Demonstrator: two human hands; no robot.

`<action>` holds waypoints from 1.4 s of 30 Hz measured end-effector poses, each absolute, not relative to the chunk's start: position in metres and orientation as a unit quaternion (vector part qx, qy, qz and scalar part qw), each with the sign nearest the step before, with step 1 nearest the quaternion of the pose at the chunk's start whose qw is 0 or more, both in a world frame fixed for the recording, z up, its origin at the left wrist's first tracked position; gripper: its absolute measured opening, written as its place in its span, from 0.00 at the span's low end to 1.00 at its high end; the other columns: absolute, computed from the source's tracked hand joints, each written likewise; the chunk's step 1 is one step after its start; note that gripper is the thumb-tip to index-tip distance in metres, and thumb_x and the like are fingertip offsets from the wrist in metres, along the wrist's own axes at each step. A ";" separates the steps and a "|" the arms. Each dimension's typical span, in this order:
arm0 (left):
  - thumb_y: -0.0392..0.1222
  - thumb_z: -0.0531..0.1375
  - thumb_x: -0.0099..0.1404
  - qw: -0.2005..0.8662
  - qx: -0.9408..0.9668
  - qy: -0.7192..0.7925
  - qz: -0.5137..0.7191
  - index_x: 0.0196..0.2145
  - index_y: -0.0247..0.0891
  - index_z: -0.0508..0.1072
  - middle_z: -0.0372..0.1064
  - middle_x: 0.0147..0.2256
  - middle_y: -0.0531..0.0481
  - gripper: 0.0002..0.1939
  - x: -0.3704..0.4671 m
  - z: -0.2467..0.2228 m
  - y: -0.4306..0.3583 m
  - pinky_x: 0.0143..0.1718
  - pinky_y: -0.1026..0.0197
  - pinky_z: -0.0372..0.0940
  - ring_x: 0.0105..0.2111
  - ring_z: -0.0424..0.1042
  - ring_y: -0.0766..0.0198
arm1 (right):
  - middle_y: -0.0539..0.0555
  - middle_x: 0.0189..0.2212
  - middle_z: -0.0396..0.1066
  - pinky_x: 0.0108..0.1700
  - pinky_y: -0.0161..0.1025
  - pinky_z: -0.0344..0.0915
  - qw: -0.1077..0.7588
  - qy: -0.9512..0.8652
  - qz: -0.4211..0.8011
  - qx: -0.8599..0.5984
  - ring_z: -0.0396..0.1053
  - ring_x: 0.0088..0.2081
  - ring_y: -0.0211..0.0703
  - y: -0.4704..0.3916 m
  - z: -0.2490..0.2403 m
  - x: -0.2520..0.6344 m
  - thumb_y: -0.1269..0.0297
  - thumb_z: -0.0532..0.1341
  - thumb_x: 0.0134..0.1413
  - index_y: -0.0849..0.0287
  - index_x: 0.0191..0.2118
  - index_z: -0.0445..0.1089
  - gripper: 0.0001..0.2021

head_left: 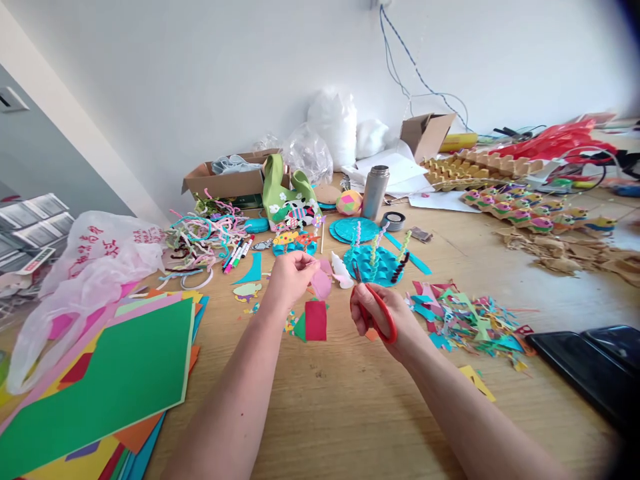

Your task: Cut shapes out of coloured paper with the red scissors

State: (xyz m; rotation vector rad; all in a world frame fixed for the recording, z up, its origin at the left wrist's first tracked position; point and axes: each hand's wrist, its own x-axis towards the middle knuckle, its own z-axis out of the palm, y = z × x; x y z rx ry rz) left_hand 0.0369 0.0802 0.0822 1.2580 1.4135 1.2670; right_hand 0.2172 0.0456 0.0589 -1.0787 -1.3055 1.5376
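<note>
My left hand (295,272) is closed in a pinch on a pink paper piece (321,283). Wrapped round the red handles of a pair of scissors (384,315) is my right hand (373,310); the blades point up and away from me, apart from the pink piece. Below and between my hands, a dark red paper rectangle (316,321) overlaps a green scrap (301,328) on the table. Just beyond the scissors stands a blue egg-carton piece (380,266) with fuzzy pipe cleaners (374,248) sticking up from it.
Coloured sheets (145,360) are stacked at left beside a plastic bag (100,260). A heap of paper scraps (475,323) and a black phone-like device (585,363) lie at right. Pipe cleaners (207,230), markers (239,254), a metal flask (375,192) and black tape (393,221) are farther back.
</note>
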 end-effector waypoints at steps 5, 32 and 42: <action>0.39 0.63 0.53 0.424 0.530 0.568 0.465 0.24 0.35 0.72 0.70 0.23 0.52 0.05 0.040 0.081 0.078 0.28 0.64 0.64 0.24 0.68 0.66 | 0.47 0.16 0.66 0.17 0.30 0.54 0.369 -0.546 0.628 -0.413 0.62 0.14 0.31 0.042 0.062 0.218 0.43 0.63 0.48 0.60 0.22 0.63 0.23; 0.33 0.62 0.56 0.540 0.457 0.558 0.434 0.24 0.32 0.70 0.68 0.21 0.52 0.05 0.056 0.095 0.067 0.28 0.64 0.64 0.21 0.66 0.69 | 0.47 0.15 0.67 0.15 0.27 0.57 0.317 -0.512 0.675 -0.426 0.64 0.13 0.31 0.044 0.061 0.216 0.45 0.68 0.42 0.61 0.23 0.63 0.23; 0.35 0.63 0.55 0.553 0.475 0.554 0.402 0.25 0.31 0.71 0.68 0.21 0.51 0.05 0.055 0.092 0.067 0.27 0.64 0.62 0.21 0.66 0.69 | 0.49 0.17 0.68 0.19 0.29 0.60 0.330 -0.506 0.691 -0.397 0.66 0.16 0.33 0.044 0.055 0.217 0.43 0.66 0.45 0.62 0.25 0.65 0.23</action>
